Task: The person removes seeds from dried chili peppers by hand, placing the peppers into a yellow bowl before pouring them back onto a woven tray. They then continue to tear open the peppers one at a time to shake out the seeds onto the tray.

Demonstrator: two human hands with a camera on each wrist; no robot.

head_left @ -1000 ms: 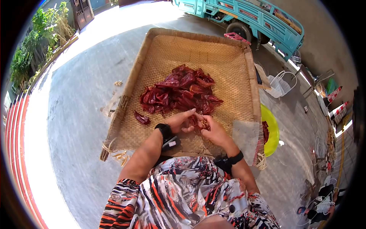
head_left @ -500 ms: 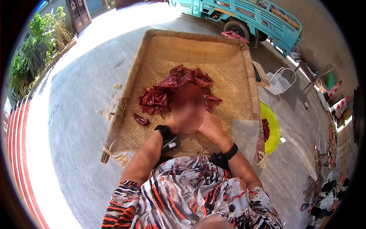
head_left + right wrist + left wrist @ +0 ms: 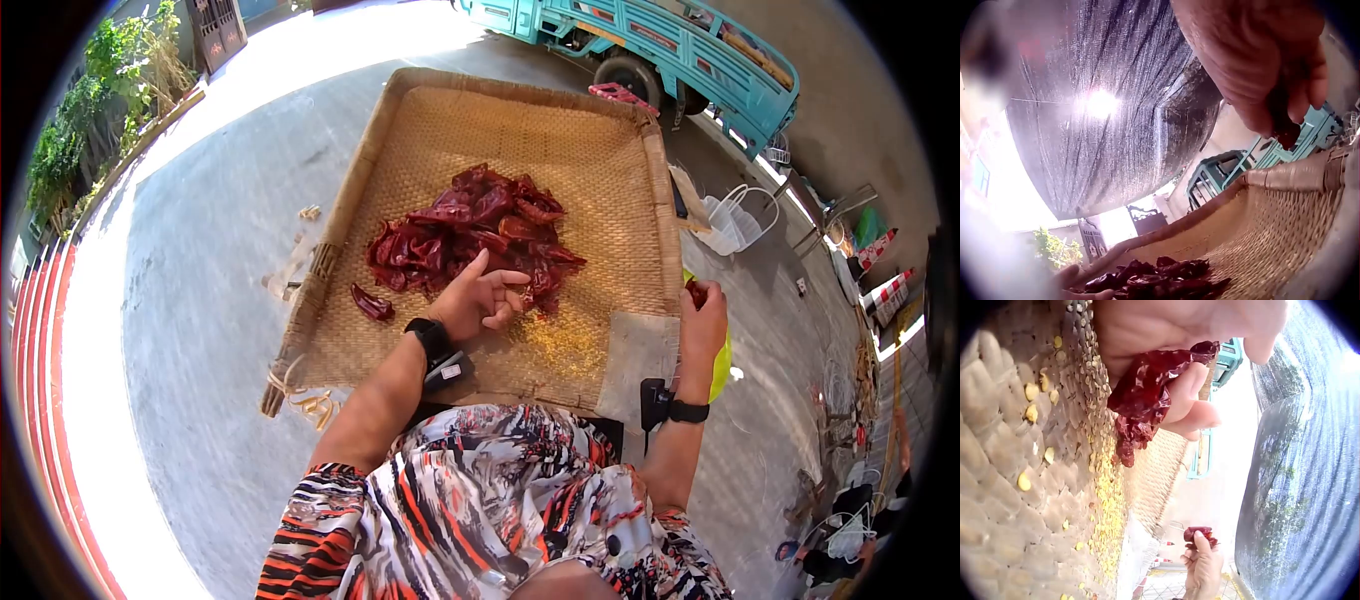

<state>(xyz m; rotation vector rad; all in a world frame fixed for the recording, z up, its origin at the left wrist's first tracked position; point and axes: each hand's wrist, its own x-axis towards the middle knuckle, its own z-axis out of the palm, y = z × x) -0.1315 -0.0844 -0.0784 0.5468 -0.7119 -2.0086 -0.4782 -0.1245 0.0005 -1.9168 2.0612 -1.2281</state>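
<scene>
Dried red chili peppers lie in a heap [image 3: 470, 225] on a woven tray [image 3: 540, 120]. My left hand [image 3: 478, 302] is at the heap's near side, thumb raised and fingers bent. In the left wrist view, a wrinkled dried chili pepper [image 3: 1147, 387] lies against those bent fingers [image 3: 1194, 419], its lower end hanging close over the weave. Beyond the tray's right edge, my right hand [image 3: 706, 325] pinches a dark red piece of dried chili pepper [image 3: 1199, 536] over a yellow basin [image 3: 722, 370], which the hand partly covers. Yellow seeds [image 3: 565, 345] are scattered on the tray's near right part.
One chili pepper [image 3: 372, 303] lies apart at the tray's left. A grey patch [image 3: 640, 360] covers the near right corner. White bags [image 3: 735, 222] lie right of the tray, and a turquoise cargo vehicle [image 3: 680, 50] stands behind it.
Both hands were together over the near part of the tray. My right hand has moved right, out to the basin, with a chili piece; the left stays by the heap. Yellow seeds now show.
</scene>
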